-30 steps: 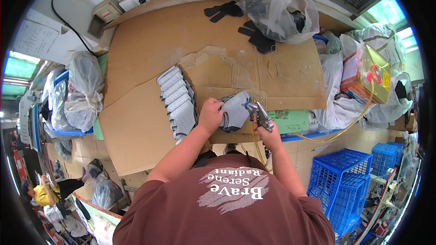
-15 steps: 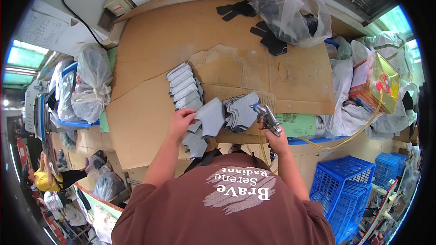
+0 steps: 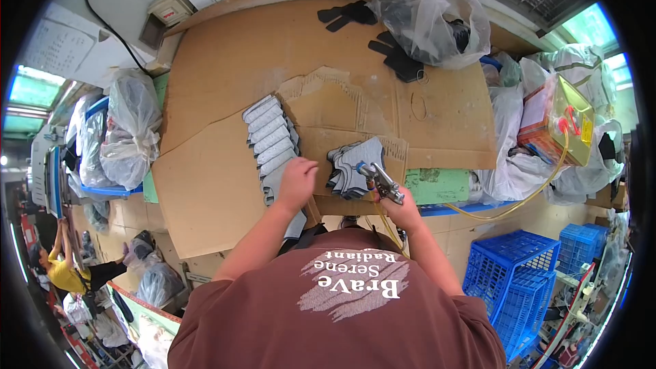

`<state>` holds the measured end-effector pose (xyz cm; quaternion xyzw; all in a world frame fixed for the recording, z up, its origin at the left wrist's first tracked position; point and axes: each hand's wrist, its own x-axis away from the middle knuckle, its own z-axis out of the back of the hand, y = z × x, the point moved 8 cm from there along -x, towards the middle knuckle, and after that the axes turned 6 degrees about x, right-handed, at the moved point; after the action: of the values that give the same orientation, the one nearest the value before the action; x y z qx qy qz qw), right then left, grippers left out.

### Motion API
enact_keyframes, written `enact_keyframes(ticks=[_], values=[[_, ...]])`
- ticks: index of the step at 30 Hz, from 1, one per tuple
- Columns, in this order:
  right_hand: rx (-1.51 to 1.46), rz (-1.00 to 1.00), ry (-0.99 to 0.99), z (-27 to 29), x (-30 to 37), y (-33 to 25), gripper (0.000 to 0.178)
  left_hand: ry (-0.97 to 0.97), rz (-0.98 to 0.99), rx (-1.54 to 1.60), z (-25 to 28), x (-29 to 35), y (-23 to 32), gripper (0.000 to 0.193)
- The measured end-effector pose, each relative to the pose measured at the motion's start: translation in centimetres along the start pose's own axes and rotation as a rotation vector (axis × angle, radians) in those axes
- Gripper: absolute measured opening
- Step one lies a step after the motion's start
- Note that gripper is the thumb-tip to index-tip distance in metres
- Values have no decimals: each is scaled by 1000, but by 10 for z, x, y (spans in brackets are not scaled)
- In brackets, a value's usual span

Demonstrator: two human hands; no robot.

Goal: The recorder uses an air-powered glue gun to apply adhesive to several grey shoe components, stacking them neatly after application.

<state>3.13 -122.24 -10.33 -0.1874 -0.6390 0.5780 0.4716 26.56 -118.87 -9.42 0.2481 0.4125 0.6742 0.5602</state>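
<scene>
My right hand (image 3: pixel 403 212) is wrapped round the handle of a metal spray gun (image 3: pixel 387 184). Its blue nozzle points left, over a fanned stack of grey flat cut pieces (image 3: pixel 365 156) with dark edges. To the left my left hand (image 3: pixel 297 181) is closed, its fingers curled, with nothing visible in them. It hovers over or rests on the lower part of an overlapping row of similar grey pieces (image 3: pixel 268 133); whether it touches them I cannot tell. My hand and forearm hide part of that row.
Brown cardboard (image 3: pixel 225 61) covers the table. Black cut pieces (image 3: pixel 396 58) and a clear plastic bag (image 3: pixel 451 27) lie at the far right. A yellow hose (image 3: pixel 540 195) leads toward a square can (image 3: pixel 570 130). Blue crates (image 3: pixel 509 266) stand at right; a person in yellow is far left.
The grey piece my left hand held up has left its fingers. That hand has moved right and slightly forward. The spray gun has shifted slightly left in the picture, its nozzle over the stack.
</scene>
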Motion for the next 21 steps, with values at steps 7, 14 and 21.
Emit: enact_keyframes(ticks=[7,14,21], values=[[-8,-10,18,2,1,-4,25,-103,-34,-33,-58,-27,9,29],[-41,-107,116,20,5,3,21,-141,-65,-56,-65,-30,13,32],[-38,-67,210,36,7,6,21,-105,-101,-27,-62,-31,19,24]])
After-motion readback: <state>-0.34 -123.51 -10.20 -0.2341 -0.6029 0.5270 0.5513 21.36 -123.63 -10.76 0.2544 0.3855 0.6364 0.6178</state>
